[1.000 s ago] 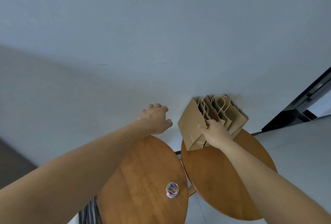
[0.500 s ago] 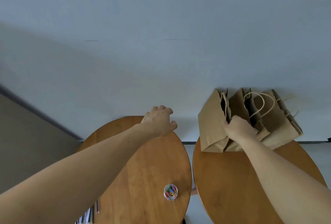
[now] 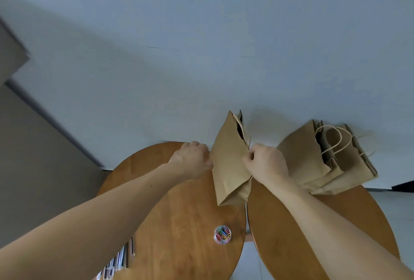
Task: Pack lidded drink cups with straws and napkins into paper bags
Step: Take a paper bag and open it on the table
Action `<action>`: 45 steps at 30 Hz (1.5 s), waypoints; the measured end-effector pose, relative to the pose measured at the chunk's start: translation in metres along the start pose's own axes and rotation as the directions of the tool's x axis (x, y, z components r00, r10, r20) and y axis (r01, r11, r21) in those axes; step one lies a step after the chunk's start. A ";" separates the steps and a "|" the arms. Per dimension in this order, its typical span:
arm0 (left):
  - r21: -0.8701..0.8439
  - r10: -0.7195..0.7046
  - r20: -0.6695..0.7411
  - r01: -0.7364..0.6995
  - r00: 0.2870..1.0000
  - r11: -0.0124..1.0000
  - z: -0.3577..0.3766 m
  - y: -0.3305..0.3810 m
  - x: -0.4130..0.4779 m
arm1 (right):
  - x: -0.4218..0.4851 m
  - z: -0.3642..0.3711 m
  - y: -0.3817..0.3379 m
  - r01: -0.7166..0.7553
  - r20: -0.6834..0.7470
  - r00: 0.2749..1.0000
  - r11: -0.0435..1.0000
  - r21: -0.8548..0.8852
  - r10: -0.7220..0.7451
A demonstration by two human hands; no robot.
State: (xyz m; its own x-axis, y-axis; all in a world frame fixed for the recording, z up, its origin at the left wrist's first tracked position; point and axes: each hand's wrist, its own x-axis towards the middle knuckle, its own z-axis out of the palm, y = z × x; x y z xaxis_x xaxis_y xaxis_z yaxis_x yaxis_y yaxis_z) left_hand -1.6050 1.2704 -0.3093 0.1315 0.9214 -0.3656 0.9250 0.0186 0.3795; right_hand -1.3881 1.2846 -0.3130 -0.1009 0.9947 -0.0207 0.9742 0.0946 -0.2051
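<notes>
Working beyond a tub of paper clips (image 3: pixel 222 234), nearer than the grip on the left table (image 3: pixel 174 223). Pinching one paper bag (image 3: pixel 230 163) upright at its right edge with the right hand (image 3: pixel 266 164), fingers curled. Pressing the curled left hand (image 3: pixel 192 161) against its left edge, hold unclear. Having a stack of bags (image 3: pixel 324 163) just right of the grip.

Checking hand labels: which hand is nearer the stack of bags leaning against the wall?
Right. The right hand is beside the stack; the left hand is past the single bag between them.

Whether the left grip (image 3: pixel 190 161) holds the paper bag (image 3: pixel 230 167) cannot be told. Blurred striped objects (image 3: pixel 118 261) are cut off at the bottom.
</notes>
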 end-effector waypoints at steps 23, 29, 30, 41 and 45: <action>-0.068 -0.077 0.289 0.101 0.954 0.993 0.063 -0.169 -0.127 | -0.143 0.115 -0.166 0.007 0.420 0.900 0.964 0.265 -0.121; -0.173 -0.162 0.342 0.231 0.926 0.957 0.070 -0.157 -0.125 | -0.129 0.118 -0.170 -0.123 0.501 0.861 0.923 0.365 -0.083; -0.178 -0.186 0.335 0.256 0.924 0.950 0.070 -0.155 -0.124 | -0.127 0.119 -0.171 -0.138 0.498 0.865 0.924 0.357 -0.063; -0.187 -0.553 0.083 0.558 0.829 0.808 0.081 -0.159 -0.116 | -0.101 0.120 -0.149 -0.179 0.381 0.915 0.980 0.085 0.134; -0.111 -0.608 0.063 0.611 0.792 0.784 0.076 -0.171 -0.118 | -0.100 0.112 -0.121 -0.172 0.400 0.902 0.985 -0.013 0.162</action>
State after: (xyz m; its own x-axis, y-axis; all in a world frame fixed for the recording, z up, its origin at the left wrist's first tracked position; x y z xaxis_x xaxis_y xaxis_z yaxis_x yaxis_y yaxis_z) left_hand -1.7519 1.1289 -0.3962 -0.4356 0.6937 -0.5736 0.7658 0.6205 0.1690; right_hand -1.5185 1.1688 -0.3953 -0.0136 0.8961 -0.4435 0.9796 -0.0769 -0.1854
